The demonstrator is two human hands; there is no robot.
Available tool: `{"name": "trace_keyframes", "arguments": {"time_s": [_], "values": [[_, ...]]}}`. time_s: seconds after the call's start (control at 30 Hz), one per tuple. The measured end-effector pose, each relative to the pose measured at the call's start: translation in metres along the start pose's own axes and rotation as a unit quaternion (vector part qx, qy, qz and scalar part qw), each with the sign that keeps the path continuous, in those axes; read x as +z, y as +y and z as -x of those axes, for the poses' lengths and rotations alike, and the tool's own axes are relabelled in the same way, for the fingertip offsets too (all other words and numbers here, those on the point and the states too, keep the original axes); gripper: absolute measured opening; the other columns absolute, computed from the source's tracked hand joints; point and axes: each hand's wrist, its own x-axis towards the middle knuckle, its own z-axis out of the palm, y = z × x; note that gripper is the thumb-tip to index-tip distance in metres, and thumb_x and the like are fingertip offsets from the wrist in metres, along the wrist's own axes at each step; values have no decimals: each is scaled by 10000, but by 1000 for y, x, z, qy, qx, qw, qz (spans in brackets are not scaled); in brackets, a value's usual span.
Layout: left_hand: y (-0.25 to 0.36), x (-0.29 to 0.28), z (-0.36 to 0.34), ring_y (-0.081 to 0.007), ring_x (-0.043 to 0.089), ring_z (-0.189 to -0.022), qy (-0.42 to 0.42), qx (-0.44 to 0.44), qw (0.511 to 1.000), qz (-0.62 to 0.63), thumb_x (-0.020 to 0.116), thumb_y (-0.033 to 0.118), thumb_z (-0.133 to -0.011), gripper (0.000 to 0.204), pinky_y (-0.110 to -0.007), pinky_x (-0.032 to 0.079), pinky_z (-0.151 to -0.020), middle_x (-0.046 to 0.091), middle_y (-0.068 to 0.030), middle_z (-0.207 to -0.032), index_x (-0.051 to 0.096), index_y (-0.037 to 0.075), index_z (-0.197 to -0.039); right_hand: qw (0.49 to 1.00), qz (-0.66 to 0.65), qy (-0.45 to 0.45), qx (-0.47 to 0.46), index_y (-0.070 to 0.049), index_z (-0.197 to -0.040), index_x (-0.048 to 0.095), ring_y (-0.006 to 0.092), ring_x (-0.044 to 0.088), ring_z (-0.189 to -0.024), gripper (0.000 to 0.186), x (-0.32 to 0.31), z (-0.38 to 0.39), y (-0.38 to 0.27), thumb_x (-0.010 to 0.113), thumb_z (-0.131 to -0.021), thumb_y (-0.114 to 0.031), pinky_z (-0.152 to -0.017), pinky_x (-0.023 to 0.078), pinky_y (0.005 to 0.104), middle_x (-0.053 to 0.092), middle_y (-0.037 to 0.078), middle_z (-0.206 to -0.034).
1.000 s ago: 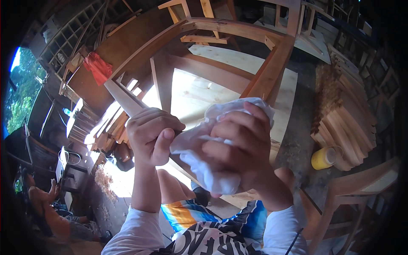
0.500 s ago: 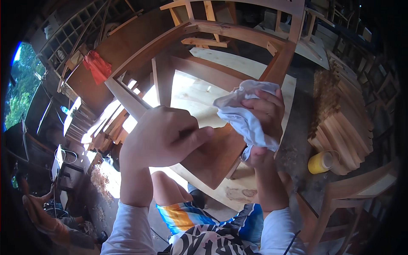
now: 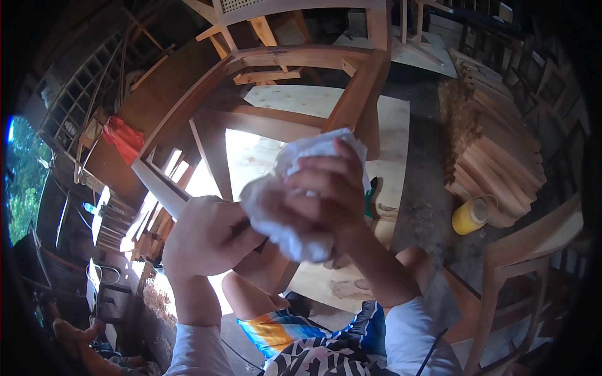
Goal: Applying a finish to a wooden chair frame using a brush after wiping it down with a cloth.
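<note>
A wooden chair frame (image 3: 356,94) without a seat panel lies tilted before me, its woven-panel backrest (image 3: 251,6) at the far end. My left hand (image 3: 204,235) is closed around the frame's near left part, fingers curled and thumb pointing right. In my right hand (image 3: 326,191) is a bunched white cloth (image 3: 273,197), blurred by motion, held over the near end of the frame beside my left hand. The cloth hides the wood beneath, so I cannot tell how much of it touches. Just right of the right hand shows a dark-tipped green object (image 3: 370,203), partly hidden.
Pale plywood (image 3: 392,144) lies under the frame. Right of it are stacked curved wooden pieces (image 3: 498,156), a yellow container (image 3: 470,216) and another wooden chair (image 3: 527,263). A red cloth or bag (image 3: 122,138) hangs at left. Another person (image 3: 81,341) sits at lower left.
My right hand has swept left with the cloth, close to my left hand, which keeps its hold. The whole view has shifted, and the green object has come into sight.
</note>
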Motion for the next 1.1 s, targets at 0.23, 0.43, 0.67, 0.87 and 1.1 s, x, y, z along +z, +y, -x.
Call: {"name": "trace_keyframes", "arguments": {"time_s": [0.23,0.43,0.67,0.87,1.1], "values": [[-3,3,0,-371,627,-583,-51,-48,997,37,673,334,-825,267,-457,475,-545,609,-166,-600,729,73,-823,997,22,38,60,-113,-999,709,304,599,-1167,389,-5,-1,5,549,-938,-462,-1175,267,532,675,73,-1088],[6,-1,-6,-369,620,-567,21,67,997,34,669,324,-813,291,-454,469,-546,606,-160,-609,728,54,-904,998,40,35,-28,-168,-1071,692,323,567,-1222,379,-2,5,19,686,-814,-447,-1122,337,568,631,63,-1213],[17,1,-11,-357,632,-556,-58,-68,993,74,624,307,-856,274,-423,485,-547,619,-158,-594,705,52,-799,987,-15,70,146,-140,-1221,636,453,287,-1475,423,5,23,11,602,-924,-440,-1194,149,624,501,159,-1460],[19,1,-13,-337,639,-546,-65,-72,990,105,575,377,-889,420,-384,479,-547,613,-155,-594,714,-18,-861,993,0,61,99,-107,-1260,637,479,291,-1461,452,-14,24,64,588,-955,-436,-1195,191,570,393,195,-1559],[10,5,-7,-333,634,-515,-36,-30,996,77,543,430,-934,479,-406,482,-530,584,-133,-534,723,-5,-843,989,70,14,128,-59,-1368,566,485,162,-1510,525,1,33,11,492,-1009,-436,-1187,158,614,243,243,-1623]]}}
